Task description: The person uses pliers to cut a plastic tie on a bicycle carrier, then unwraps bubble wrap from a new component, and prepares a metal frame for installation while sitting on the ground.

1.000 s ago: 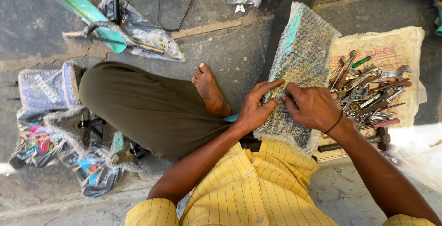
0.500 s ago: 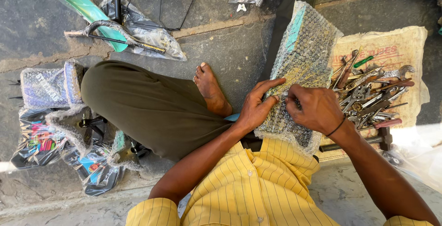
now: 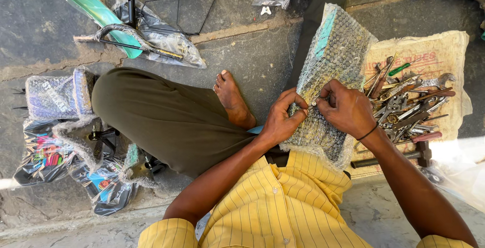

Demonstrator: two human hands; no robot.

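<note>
While the bubble-wrapped bundle (image 3: 331, 71) lies across the lap, both hands, left (image 3: 283, 119) and right (image 3: 346, 109), pinch its wrap beside the tools (image 3: 409, 106) on sacking (image 3: 449, 51).

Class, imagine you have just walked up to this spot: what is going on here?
A person in a yellow striped shirt sits on the ground with a bubble-wrapped package propped against their lap. Both hands meet on its face: the left hand and right hand pinch a small metal piece between their fingers. To the right, a heap of hand tools lies on a sack. Wrapped bundles lie to the left.
</note>
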